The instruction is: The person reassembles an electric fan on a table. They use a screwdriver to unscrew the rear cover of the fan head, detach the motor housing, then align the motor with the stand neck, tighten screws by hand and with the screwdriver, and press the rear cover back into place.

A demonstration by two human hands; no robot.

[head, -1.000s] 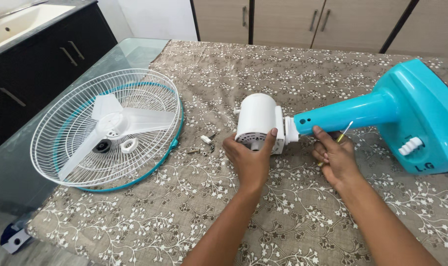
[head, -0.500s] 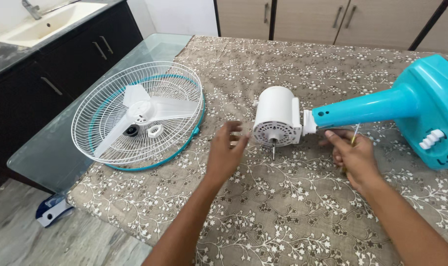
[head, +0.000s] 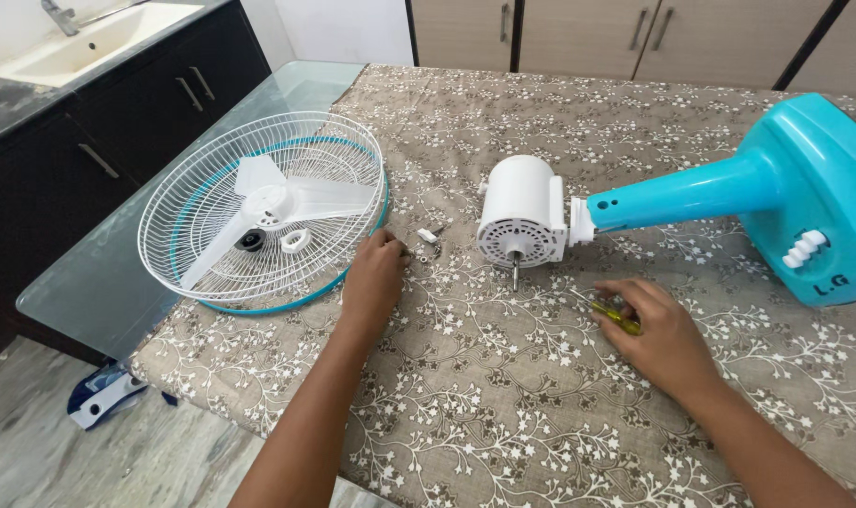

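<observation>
Head view, looking down on a table draped in a brown cloth printed with white floral vines. My left hand lies palm down on the cloth, its fingers curled narrow and their tips meeting a cluster of small screws that sit at about 1 o'clock from the hand; whether a screw is actually pinched between the fingertips I cannot tell. My right hand rests on the cloth at 3 o'clock from the left, well apart from it, fingers loosely closed over a yellow-handled screwdriver that lies under the fingertips and points toward 10 o'clock. At 12 o'clock between the two hands lies the white motor housing of a fan, tipped on its side with its vented face and bare shaft turned toward me. The housing joins a turquoise neck that runs toward 3 o'clock into the turquoise base, which carries a row of white buttons. At 10 o'clock from my left hand, just beside it, lies a white wire guard with a turquoise rim, holding the detached white blade and two small round fittings. The guard rests partly on the cloth and partly on the bare glass edge of the table. At far 10 o'clock stand dark cabinets and a sink.
</observation>
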